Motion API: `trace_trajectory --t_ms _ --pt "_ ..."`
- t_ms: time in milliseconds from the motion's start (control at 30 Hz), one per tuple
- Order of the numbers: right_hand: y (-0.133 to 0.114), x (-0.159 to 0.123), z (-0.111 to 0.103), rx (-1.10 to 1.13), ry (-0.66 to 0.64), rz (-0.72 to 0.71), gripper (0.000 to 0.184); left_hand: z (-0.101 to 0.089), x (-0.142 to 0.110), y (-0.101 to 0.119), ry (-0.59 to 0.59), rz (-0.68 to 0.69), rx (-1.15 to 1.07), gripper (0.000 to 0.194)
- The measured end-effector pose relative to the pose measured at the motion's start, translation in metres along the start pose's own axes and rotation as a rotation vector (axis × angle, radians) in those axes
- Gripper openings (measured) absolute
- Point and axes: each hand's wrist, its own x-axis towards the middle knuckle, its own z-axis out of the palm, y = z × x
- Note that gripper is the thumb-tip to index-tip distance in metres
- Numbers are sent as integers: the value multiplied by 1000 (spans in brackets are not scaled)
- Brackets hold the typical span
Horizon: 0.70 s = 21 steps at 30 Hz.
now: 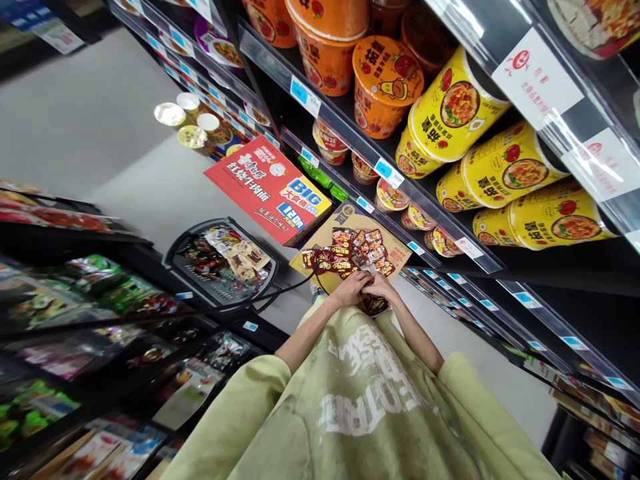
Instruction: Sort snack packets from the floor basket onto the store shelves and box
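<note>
Both my hands meet low in front of my green sweatshirt, over an open cardboard box [400, 252] of small dark red snack packets [345, 257] on the floor. My left hand [351, 288] and my right hand [381, 285] have their fingers curled together around a few dark red packets [374, 304], one hanging just below the hands. The fingertips are small and partly hidden.
A black shelf [360, 143] on the right holds orange and yellow instant noodle cups [457, 107]. A red noodle carton [267, 187] lies beside the box. A black shopping basket [177, 250] of snacks stands on the floor left of it. Snack racks [75, 320] line the left.
</note>
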Motion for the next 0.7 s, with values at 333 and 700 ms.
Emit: trace_trajectory --t_ms 333,700 --pt "-12 -44 -46 170 -73 -23 44 -6 6 25 72 -21 25 55" --pt "14 -66 -69 469 -65 -59 28 -36 -62 36 378 -61 -166 44"
